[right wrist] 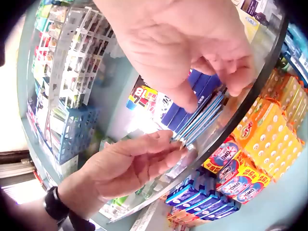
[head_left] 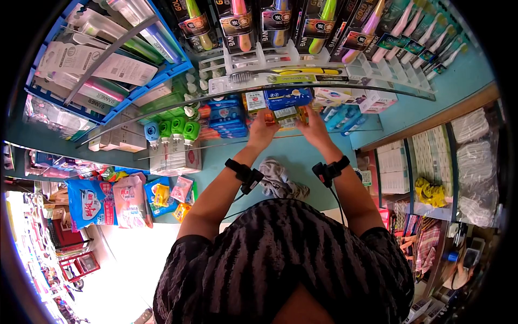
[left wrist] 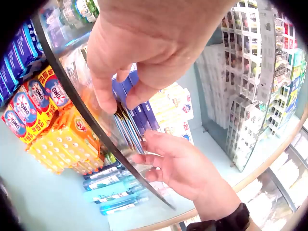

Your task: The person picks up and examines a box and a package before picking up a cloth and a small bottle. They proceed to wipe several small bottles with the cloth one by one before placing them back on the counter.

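Note:
A stack of thin flat packets, standing on edge, spans the space between the two hands; its front looks yellow and dark in the head view. My left hand pinches one end, thumb on one side and fingers on the other, as the left wrist view shows. At the other end, my right hand holds the stack between thumb and fingertips, seen close up in the right wrist view. Just beyond the packets lie blue boxes on the glass shelf. The print on the packets is too blurred to read.
A curved glass shelf edge runs close to both hands. Below it are orange soap packs, OMO packs and blue bottles. Toothbrushes in a clear rack stand above. A grey cloth lies on the counter near the body.

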